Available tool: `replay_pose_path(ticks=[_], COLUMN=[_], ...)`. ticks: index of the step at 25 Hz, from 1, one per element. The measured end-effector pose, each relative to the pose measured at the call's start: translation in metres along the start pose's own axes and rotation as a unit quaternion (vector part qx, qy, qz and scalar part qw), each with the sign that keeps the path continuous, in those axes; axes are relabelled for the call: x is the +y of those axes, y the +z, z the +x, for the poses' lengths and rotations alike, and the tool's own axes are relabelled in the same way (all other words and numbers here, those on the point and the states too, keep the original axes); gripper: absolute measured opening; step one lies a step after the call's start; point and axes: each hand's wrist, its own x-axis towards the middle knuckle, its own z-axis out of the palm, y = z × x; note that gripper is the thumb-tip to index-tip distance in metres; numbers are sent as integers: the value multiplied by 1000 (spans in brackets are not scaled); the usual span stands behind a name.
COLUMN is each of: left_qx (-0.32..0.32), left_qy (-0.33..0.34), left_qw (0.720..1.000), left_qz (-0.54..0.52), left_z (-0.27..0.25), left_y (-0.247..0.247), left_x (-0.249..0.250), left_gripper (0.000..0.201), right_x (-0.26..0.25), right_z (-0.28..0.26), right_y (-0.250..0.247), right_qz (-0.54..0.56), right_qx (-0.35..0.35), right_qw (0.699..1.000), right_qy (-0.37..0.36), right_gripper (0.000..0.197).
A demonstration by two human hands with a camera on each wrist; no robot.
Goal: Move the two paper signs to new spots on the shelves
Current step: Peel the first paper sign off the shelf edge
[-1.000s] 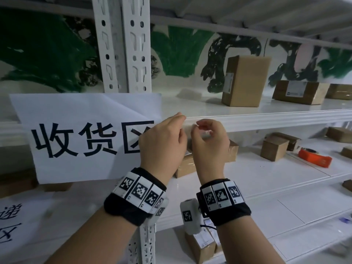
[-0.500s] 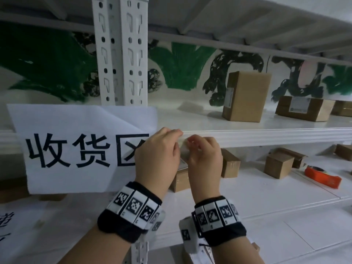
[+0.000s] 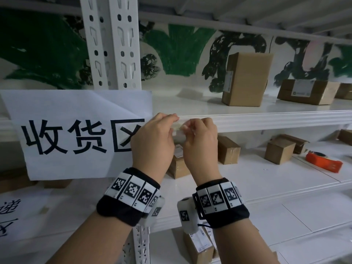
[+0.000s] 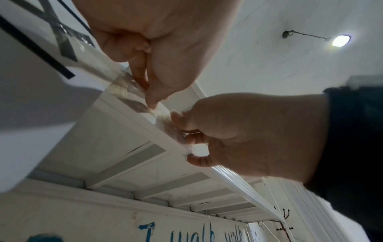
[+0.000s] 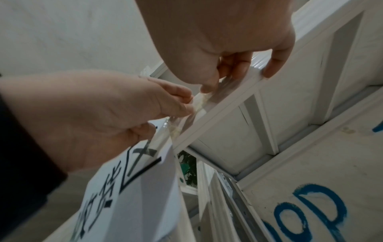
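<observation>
A white paper sign [image 3: 76,134] with black characters hangs from the front edge of the white shelf [image 3: 266,119]. Both hands meet at its right edge. My left hand [image 3: 172,121] pinches a strip of clear tape [image 4: 163,121] against the shelf edge next to the sign's corner. My right hand [image 3: 185,127] pinches the tape's other end just to the right. In the right wrist view the tape [image 5: 199,104] stretches between the two hands above the sign [image 5: 132,188]. A second paper sign [image 3: 7,216] lies on the lower shelf at far left, mostly out of frame.
A white perforated upright post [image 3: 112,42] stands behind the sign. Cardboard boxes [image 3: 245,79] sit on the upper shelf, small boxes [image 3: 279,150] and an orange tape dispenser [image 3: 323,162] on the middle shelf. More boxes [image 3: 198,244] lie below my wrists.
The two hands have drawn closer together at the shelf edge, with the right hand's fingers now against the left's. The sign still hangs in the same place.
</observation>
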Motion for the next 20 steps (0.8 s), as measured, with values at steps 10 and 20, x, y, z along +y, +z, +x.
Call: replay_pose_path(ticks=[10, 20], left_qx=[8, 0], left_qy=[-16, -22], left_qw=[1000, 1000], left_qz=[1, -21], left_z=[1, 2], left_y=[-5, -11], left_x=[7, 8], left_gripper=[34, 43], right_x=[-6, -12], right_z=[-11, 1], right_y=[-7, -10], right_qz=[91, 85], right_qx=[12, 4], right_qw=[996, 996], right_qy=[-9, 13], right_gripper=[24, 10])
